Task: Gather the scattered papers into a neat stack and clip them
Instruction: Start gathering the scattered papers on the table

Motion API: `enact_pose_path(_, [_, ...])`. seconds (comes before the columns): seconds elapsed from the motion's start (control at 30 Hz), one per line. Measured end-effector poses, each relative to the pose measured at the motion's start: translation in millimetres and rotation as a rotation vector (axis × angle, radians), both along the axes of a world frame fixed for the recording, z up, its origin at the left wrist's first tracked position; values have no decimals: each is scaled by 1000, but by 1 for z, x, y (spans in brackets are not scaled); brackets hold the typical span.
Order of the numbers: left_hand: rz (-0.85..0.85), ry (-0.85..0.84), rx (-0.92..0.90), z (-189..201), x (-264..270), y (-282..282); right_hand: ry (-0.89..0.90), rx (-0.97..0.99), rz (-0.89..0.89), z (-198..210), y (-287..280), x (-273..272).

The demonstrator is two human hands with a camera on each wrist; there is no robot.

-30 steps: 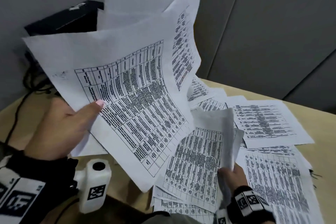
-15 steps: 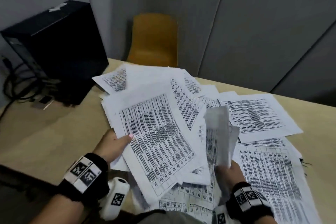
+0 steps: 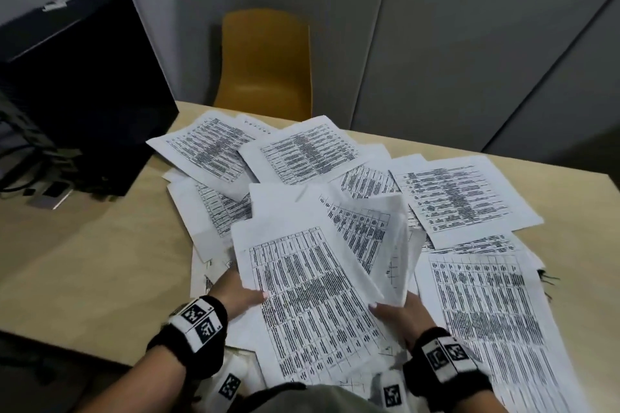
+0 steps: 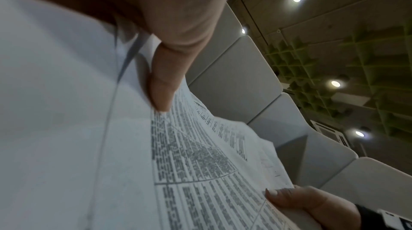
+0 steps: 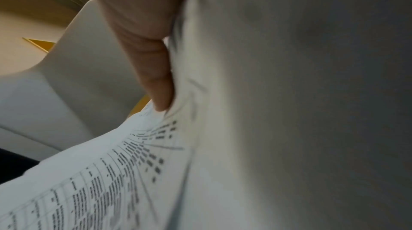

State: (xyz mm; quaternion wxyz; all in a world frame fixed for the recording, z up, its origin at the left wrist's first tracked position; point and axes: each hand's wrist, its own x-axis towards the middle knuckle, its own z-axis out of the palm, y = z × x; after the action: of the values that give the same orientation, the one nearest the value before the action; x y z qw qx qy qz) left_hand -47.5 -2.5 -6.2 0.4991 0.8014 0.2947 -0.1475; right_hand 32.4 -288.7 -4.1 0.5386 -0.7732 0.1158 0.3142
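Note:
Several white printed sheets lie scattered over the tan table (image 3: 84, 271). Near me a loose bundle of sheets (image 3: 308, 292) is held between both hands. My left hand (image 3: 245, 292) pinches its left edge, thumb on top, and the left wrist view shows that thumb (image 4: 162, 89) pressed on the printed bundle (image 4: 196, 172). My right hand (image 3: 396, 312) pinches the bundle's right side together with a curled sheet (image 3: 399, 245); its thumb (image 5: 156, 78) lies on the paper (image 5: 89, 181). More sheets (image 3: 453, 198) stay flat farther back and to the right. No clip is in view.
A black computer case (image 3: 77, 84) with cables stands at the table's back left. An orange chair (image 3: 265, 60) is behind the far edge, against grey wall panels. Bare tabletop lies to the left of the papers.
My left hand has brought its raised sheets down and toward me onto the pile. The right hand, still holding the curled sheet, now meets the same bundle on its right side.

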Motion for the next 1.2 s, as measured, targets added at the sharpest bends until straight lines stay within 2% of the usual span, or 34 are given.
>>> enact_pose_path(0.13, [113, -105, -89, 4, 3, -1, 86, 100, -92, 5, -10, -4])
enact_pose_path(0.23, [280, -296, -241, 11, 5, -2, 147, 225, -129, 10, -21, -7])
enact_pose_path(0.33, [363, -384, -211, 12, 11, 7, 170, 256, -143, 12, -28, -9])
enact_pose_path(0.4, [349, -381, -302, 12, 13, 13, 176, 262, -174, 12, -29, -10])
enact_pose_path(0.5, [223, -264, -470, 26, 15, 11, 173, 254, -172, 10, -29, -10])
enact_pose_path(0.63, [224, -128, -450, 19, 5, 2, 155, 193, -110, 12, -18, -16])
enact_pose_path(0.7, [181, -122, -442, 2, -3, 0, 134, 110, -2, 12, -13, -17])
enact_pose_path(0.77, [130, -100, -452, 0, -10, -5, 119, 67, 29, 12, -14, -18])
enact_pose_path(0.9, [109, -161, -533, 9, -14, 2, 144, 167, -89, 19, -23, -19])
enact_pose_path(0.97, [75, -141, -533, 13, -14, 6, 123, 164, -92, 17, -28, -16])
enact_pose_path(1.1, [-131, -66, -488, 30, -10, 1, 112, 103, -43, 16, -17, -13])
enact_pose_path(1.2, [-72, -80, -549, 28, -7, 2, 128, 147, -42, 21, -21, -13])
